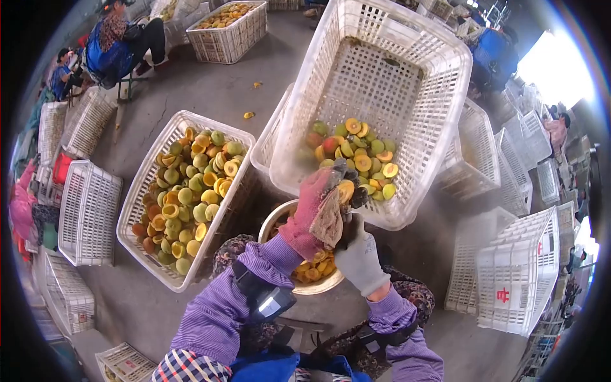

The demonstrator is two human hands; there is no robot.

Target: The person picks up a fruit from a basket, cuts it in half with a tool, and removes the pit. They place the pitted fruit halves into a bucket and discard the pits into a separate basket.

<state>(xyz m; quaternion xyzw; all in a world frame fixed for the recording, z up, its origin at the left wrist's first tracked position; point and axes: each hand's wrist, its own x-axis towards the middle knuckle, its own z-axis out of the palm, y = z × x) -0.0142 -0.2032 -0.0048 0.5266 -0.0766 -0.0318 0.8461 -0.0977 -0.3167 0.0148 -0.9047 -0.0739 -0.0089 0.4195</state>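
My left hand [313, 213], in a pink glove with dark, stained fingers, grips a yellow peach half [345, 191], cut face showing orange. Close against it, my right hand [361, 256], in a pale grey glove with a dark fingertip area, has its fingers curled; whatever they hold is hidden. Beneath both hands a round tub [315, 290] between my knees contains orange fruit pieces, partly covered by my left forearm. Just beyond, a tilted white crate [439, 95] has halved and whole-looking green-yellow peaches [363, 162] gathered at its near end.
To the left stands a white crate [145, 170] full of hollowed peach halves [184, 197]. More white crates [89, 213] line the left side, and others [519, 274] the right. A person in blue [113, 51] sits at upper left. Fruit scraps [248, 115] lie on the floor.
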